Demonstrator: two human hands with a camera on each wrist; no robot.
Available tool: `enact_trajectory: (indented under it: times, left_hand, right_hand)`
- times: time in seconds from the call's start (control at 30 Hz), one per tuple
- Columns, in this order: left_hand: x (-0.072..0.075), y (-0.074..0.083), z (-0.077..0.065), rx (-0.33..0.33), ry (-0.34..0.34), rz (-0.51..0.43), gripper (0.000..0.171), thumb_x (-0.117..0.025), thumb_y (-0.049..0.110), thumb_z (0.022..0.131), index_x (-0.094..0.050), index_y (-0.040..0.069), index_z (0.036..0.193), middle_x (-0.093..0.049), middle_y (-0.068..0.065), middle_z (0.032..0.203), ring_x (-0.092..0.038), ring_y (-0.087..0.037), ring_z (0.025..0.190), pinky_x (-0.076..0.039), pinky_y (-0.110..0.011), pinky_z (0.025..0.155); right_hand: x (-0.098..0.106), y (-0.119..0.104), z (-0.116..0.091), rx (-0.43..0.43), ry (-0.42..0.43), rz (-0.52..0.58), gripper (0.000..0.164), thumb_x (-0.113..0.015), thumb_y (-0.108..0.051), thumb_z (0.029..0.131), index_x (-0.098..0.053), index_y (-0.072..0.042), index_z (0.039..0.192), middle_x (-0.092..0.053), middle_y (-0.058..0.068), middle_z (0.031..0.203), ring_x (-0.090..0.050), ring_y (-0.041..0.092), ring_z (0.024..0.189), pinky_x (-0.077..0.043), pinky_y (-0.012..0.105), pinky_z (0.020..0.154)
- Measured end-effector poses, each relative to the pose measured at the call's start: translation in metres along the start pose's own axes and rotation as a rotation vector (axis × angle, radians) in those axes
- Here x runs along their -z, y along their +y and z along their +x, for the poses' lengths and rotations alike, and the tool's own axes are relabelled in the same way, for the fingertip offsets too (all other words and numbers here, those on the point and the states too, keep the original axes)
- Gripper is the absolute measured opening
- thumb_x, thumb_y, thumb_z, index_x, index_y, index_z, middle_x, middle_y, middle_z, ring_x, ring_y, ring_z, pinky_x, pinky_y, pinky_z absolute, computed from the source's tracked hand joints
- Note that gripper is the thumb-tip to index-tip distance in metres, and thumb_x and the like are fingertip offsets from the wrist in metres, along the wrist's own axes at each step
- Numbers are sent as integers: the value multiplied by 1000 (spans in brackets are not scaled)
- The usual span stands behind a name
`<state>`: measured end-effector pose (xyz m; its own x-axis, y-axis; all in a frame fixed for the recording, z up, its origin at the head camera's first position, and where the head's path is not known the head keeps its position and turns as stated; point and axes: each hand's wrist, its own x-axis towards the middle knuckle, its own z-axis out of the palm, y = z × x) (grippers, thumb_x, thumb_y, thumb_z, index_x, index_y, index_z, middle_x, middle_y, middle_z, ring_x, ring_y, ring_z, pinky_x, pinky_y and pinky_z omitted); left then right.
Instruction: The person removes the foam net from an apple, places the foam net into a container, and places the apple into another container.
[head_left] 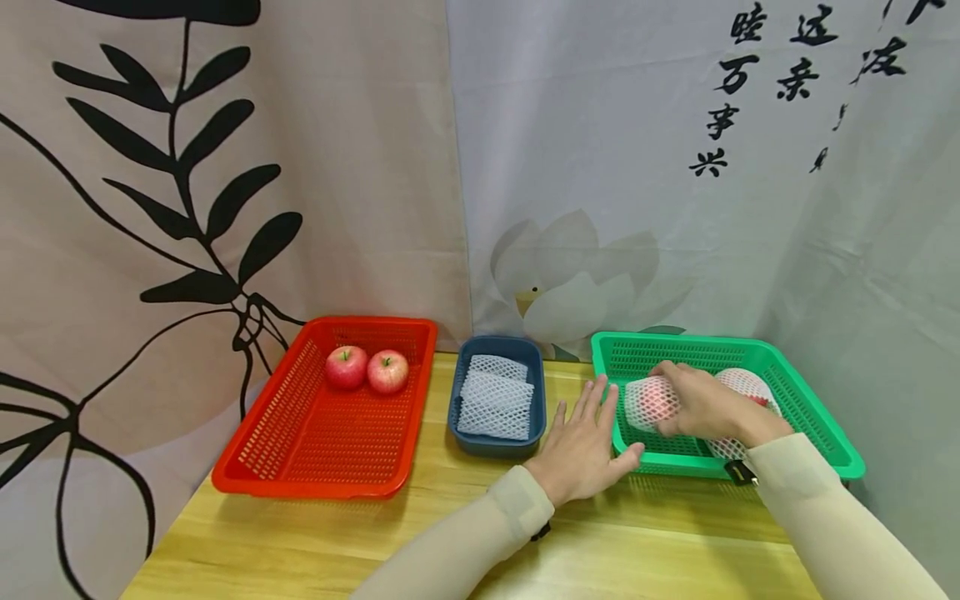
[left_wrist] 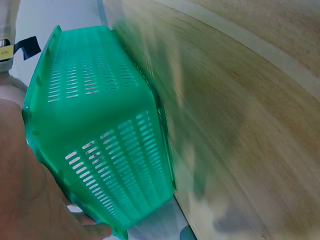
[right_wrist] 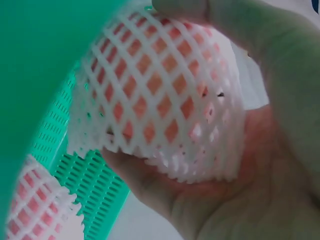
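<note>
My right hand grips an apple in a white foam net, over the left part of the green basket. Up close in the right wrist view, thumb and fingers curl around the netted apple, its reddish skin showing through the mesh. More netted fruit lies at the basket's right side, partly covered by my right hand and wrist. With fingers straight and spread, my left hand is at the basket's near left corner. The left wrist view shows its fingertips right at the green rim.
A small dark blue bin between the baskets holds white foam nets. On the left, a red basket has two bare apples, one left and one right. A printed curtain hangs behind the wooden table.
</note>
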<state>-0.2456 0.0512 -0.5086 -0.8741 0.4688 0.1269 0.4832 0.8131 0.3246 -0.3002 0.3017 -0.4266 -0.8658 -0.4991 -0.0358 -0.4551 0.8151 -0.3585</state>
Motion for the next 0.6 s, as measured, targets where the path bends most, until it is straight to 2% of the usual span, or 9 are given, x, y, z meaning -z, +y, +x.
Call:
enact_trajectory:
  times: [0.23, 0.6]
  left_hand:
    - [0, 1, 0, -4, 2, 5, 94, -32, 75, 118, -9, 18, 189, -2, -5, 200, -13, -30, 186, -34, -71, 142]
    - [1, -1, 0, 1, 0, -12, 94, -32, 77, 118, -11, 20, 189, -2, -3, 200, -15, -36, 185, -37, -71, 140]
  right_hand:
    - [-7, -4, -11, -14, 103, -8, 81, -97, -26, 92, -58, 2, 157, -65, 33, 136, -69, 30, 100, -65, 50, 79]
    - [-18, -11, -17, -32, 174, 41, 87, -93, -30, 96, -51, -1, 167, -65, 30, 139, -69, 28, 104, -65, 50, 83]
